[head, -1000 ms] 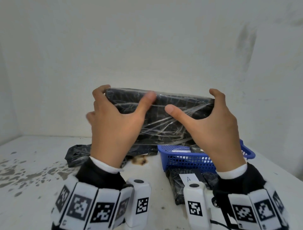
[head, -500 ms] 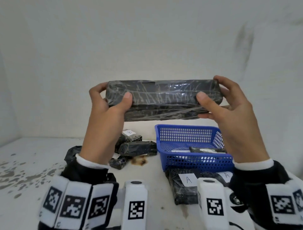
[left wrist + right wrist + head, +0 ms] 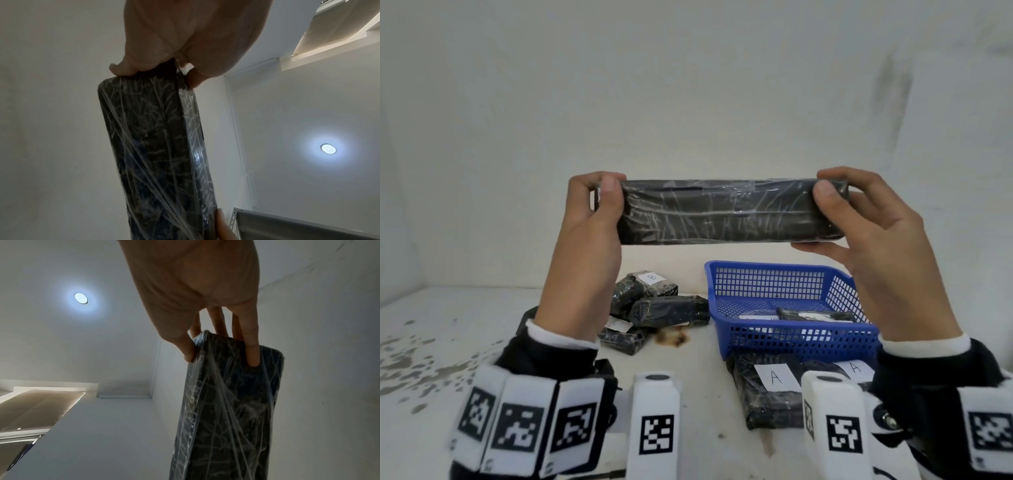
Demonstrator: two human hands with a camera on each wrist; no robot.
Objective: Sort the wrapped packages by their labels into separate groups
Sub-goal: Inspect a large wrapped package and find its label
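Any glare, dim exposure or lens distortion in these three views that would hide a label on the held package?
Head view: evenly lit, sharp, edges bowed; film on the held package streaks white. Left wrist view: dim, ceiling lamp flares. Right wrist view: dim too, package backlit. No label visible on it anywhere.

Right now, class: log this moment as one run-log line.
left hand: grips package end | right hand: grips other end | package: raised level, no label showing | basket: packages inside | table: A and B groups

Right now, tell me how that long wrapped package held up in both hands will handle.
Probably stiff: the long wrapped package spans straight between left hand and right hand without sagging. Its glossy film may be slippery. Flat faces suggest it won't roll.
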